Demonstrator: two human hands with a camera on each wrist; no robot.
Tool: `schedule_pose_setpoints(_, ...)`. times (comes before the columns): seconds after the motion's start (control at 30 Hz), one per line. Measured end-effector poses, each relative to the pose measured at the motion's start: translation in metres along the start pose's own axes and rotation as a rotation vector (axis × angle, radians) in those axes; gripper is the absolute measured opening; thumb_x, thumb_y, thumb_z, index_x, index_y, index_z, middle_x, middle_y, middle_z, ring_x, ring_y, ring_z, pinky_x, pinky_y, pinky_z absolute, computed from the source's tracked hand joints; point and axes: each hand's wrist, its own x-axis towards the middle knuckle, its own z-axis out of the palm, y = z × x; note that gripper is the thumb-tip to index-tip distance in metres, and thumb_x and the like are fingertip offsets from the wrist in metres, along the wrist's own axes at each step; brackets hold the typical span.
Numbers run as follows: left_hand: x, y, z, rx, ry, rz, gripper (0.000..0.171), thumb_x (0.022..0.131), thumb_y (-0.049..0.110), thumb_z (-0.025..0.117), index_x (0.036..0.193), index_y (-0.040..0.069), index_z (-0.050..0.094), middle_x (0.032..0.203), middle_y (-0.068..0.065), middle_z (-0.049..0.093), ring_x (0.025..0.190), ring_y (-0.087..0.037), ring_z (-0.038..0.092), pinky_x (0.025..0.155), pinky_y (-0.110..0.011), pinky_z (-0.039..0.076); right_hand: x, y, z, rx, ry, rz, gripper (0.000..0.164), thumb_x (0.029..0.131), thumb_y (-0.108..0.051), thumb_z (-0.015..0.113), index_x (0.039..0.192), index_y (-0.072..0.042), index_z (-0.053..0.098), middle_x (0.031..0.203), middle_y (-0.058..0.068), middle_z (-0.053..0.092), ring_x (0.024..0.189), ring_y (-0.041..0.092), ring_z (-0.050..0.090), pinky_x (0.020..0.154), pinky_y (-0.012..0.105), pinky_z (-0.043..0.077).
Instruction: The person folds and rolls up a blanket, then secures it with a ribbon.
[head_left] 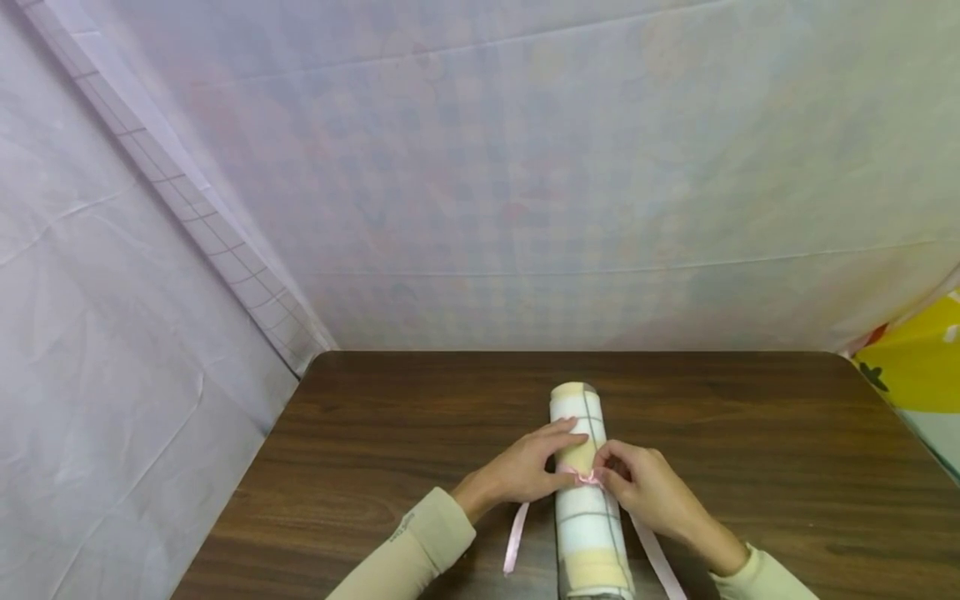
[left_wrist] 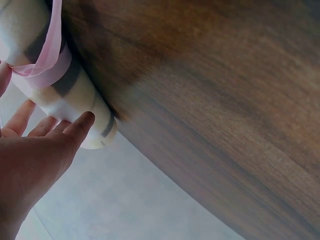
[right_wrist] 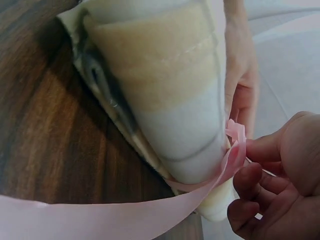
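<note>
A rolled-up checked mat (head_left: 594, 529), white, pale yellow and grey, lies lengthwise near the front of the table. Around its middle goes a pink ribbon (head_left: 658, 557), gathered in a small knot or loop on top; its loose ends hang down on both sides. My left hand (head_left: 528, 465) rests on the roll from the left, fingers extended over it and thumb at the knot. From the right, my right hand (head_left: 652, 492) pinches the ribbon beside the knot between thumb and forefinger. In the right wrist view, a shiny dark backing (right_wrist: 100, 80) shows along the mat's edge.
The dark wood-grain table (head_left: 375, 433) has rounded far corners. Pale cloth sheets (head_left: 525, 183) hang behind it and on the left. Something yellow with a green mark (head_left: 918, 358) is beyond the right edge.
</note>
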Motion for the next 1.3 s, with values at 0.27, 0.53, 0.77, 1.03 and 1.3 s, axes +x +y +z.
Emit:
schedule_pose_setpoints(0.27, 0.000, -0.002, 0.000, 0.000, -0.001, 0.022, 0.058, 0.095, 0.030, 0.066, 0.147, 0.012, 0.047, 0.161, -0.008, 0.028, 0.148, -0.021, 0.028, 0.118, -0.037, 0.027, 0.006, 0.003, -0.004, 0.132, -0.009, 0.074, 0.014, 0.086, 0.004, 0.068, 0.087, -0.009, 0.065, 0.076, -0.004, 0.063, 0.064, 0.002, 0.054, 0.056, 0.023, 0.048)
schedule_pose_setpoints(0.53, 0.001, -0.002, -0.001, -0.006, -0.005, 0.031, 0.058, 0.095, 0.031, 0.067, 0.147, 0.014, 0.048, 0.161, -0.009, 0.028, 0.148, -0.022, 0.028, 0.118, -0.038, 0.028, 0.014, 0.006, -0.006, 0.253, -0.082, 0.101, 0.007, 0.092, 0.003, 0.061, 0.095, -0.004, 0.062, 0.088, 0.005, 0.064, 0.074, 0.005, 0.057, 0.064, 0.023, 0.049)
schedule_pose_setpoints(0.77, 0.001, -0.004, 0.000, -0.009, -0.007, 0.031, 0.057, 0.096, 0.033, 0.066, 0.148, 0.018, 0.048, 0.161, -0.009, 0.028, 0.148, -0.023, 0.027, 0.117, -0.041, 0.029, 0.021, 0.006, -0.011, 0.369, -0.170, 0.047, 0.008, 0.093, 0.002, 0.061, 0.101, 0.004, 0.059, 0.082, 0.008, 0.059, 0.071, 0.006, 0.057, 0.057, 0.023, 0.050)
schedule_pose_setpoints(1.03, 0.001, -0.004, 0.001, -0.004, -0.013, 0.027, 0.057, 0.096, 0.033, 0.065, 0.148, 0.018, 0.047, 0.162, -0.007, 0.027, 0.149, -0.021, 0.026, 0.118, -0.040, 0.028, 0.025, 0.010, -0.020, 0.521, -0.276, 0.099, 0.018, 0.096, -0.001, 0.058, 0.109, 0.011, 0.053, 0.078, 0.004, 0.062, 0.067, 0.006, 0.058, 0.056, 0.024, 0.051)
schedule_pose_setpoints(1.3, 0.001, -0.004, 0.001, -0.004, -0.007, 0.014, 0.058, 0.096, 0.033, 0.065, 0.148, 0.015, 0.047, 0.162, -0.005, 0.027, 0.149, -0.020, 0.026, 0.118, -0.037, 0.027, 0.028, 0.016, -0.050, 0.373, -0.366, 0.319, 0.028, 0.098, -0.020, 0.059, 0.114, 0.003, 0.058, 0.092, 0.012, 0.065, 0.077, 0.016, 0.060, 0.064, 0.027, 0.049)
